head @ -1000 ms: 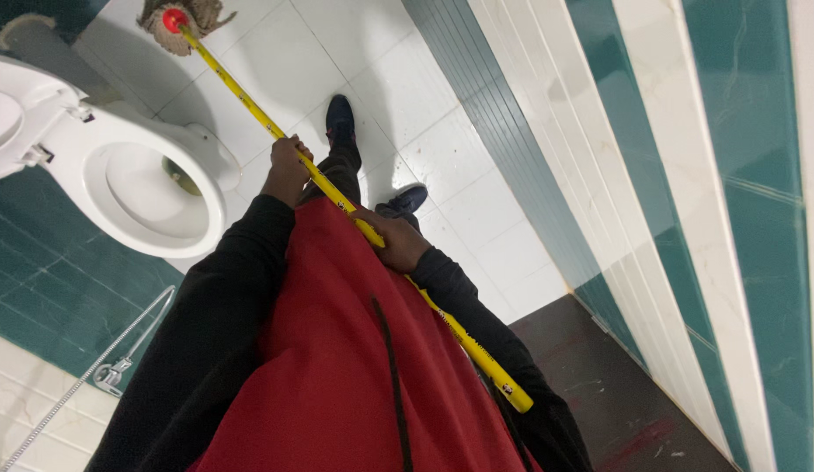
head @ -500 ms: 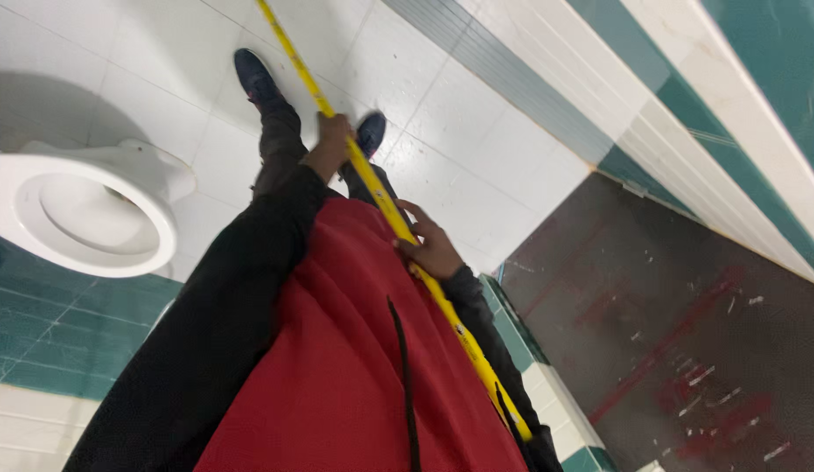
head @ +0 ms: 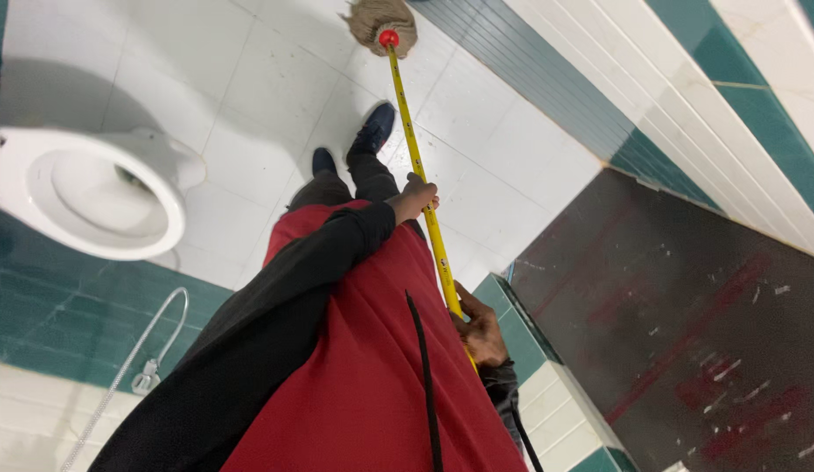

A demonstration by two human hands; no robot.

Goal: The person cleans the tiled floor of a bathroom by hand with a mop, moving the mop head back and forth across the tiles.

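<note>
Swung back into view since half a second ago: mop head [head: 382, 21], now pressed to floor [head: 250, 96] near wall [head: 547, 79], ahead of shoes [head: 375, 128]. Left hand [head: 413, 198] slid higher, fingers clenched round yellow handle [head: 418, 166]; right hand [head: 480, 333] dropped close to red vest [head: 363, 385], likewise gripping handle low. Suggests mopping stroke pushed outward. Toilet [head: 83, 197] off to left.
</note>
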